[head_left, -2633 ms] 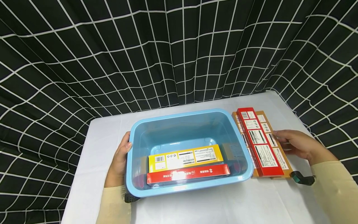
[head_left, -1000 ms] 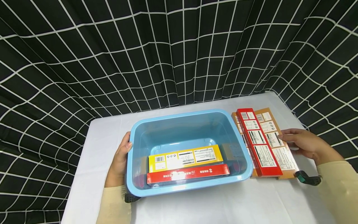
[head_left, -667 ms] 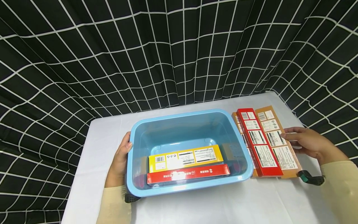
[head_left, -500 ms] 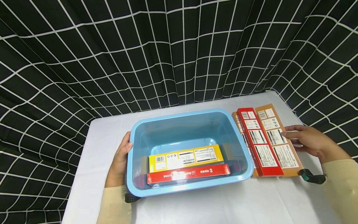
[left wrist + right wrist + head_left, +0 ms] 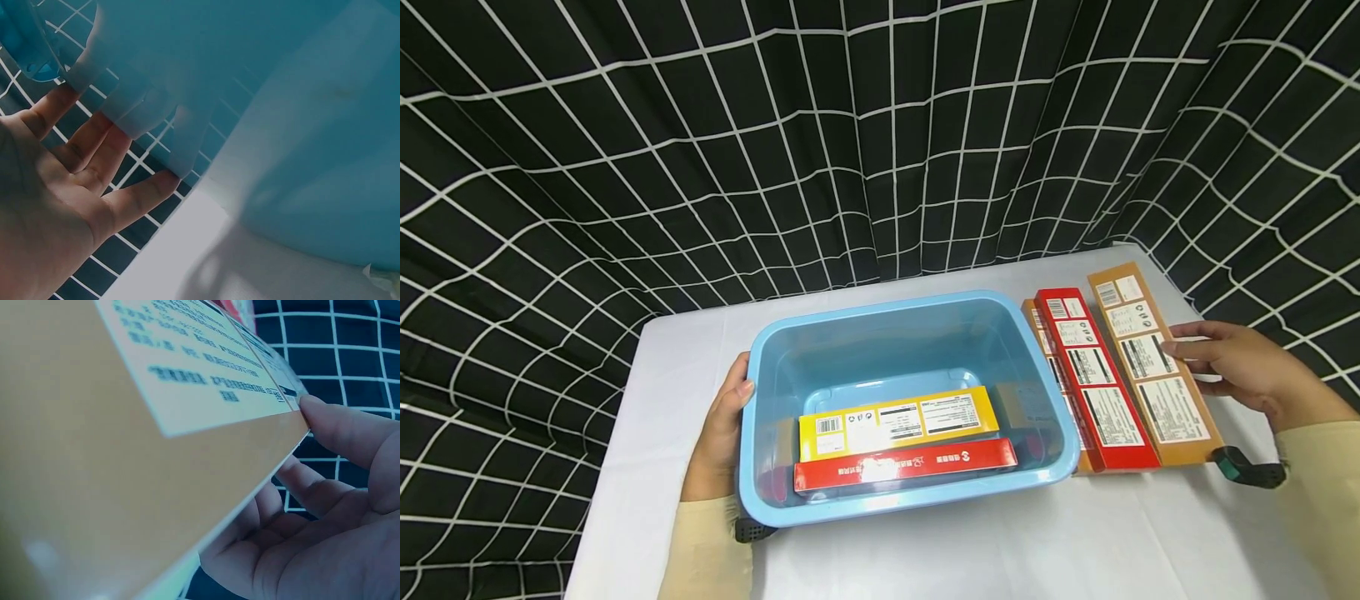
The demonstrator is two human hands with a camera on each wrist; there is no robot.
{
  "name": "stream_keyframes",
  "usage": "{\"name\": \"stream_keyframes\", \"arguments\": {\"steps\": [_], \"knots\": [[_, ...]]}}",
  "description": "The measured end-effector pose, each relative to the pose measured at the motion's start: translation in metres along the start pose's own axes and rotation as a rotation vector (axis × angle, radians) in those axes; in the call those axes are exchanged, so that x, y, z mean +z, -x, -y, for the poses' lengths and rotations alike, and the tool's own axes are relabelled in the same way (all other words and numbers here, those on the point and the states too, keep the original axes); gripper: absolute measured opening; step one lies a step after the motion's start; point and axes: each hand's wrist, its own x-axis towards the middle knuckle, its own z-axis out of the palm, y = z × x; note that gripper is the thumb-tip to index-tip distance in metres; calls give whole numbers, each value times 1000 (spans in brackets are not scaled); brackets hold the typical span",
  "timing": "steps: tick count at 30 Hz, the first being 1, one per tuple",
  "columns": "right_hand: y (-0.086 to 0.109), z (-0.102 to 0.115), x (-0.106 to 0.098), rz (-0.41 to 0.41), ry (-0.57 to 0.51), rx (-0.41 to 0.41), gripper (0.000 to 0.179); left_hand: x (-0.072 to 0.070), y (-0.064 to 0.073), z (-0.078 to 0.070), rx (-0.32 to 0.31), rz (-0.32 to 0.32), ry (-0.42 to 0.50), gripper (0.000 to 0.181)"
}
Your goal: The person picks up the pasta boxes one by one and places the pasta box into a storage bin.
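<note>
In the head view my right hand (image 5: 1243,362) grips the long orange-brown box (image 5: 1157,367) by its right edge. In the right wrist view the thumb (image 5: 331,422) lies on the box's top edge, and the other fingers curl beneath it. My left hand (image 5: 722,417) holds the left side of a blue plastic bin (image 5: 910,502), thumb at the rim. The left wrist view shows its fingers (image 5: 147,194) against the outer wall. Inside the bin lie a yellow box (image 5: 887,427) and a red box (image 5: 910,467), side by side.
Between the bin and the gripped box, another red box (image 5: 1078,333) lies partly over a second orange-brown box (image 5: 1032,312). All stand on a white-covered table (image 5: 1000,550). Black curtains with a white grid (image 5: 880,150) hang behind and at both sides.
The orange-brown box in my right hand has come out from under the red box, moving right and now apart from it at the far end. Left hand and bin have not moved.
</note>
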Motion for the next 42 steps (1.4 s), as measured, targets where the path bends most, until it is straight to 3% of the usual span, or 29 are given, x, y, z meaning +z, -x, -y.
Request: {"name": "stream_keyframes", "arguments": {"steps": [42], "knots": [[16, 44, 22, -13, 192, -149, 72, 1, -1, 0, 16, -15, 17, 53]]}}
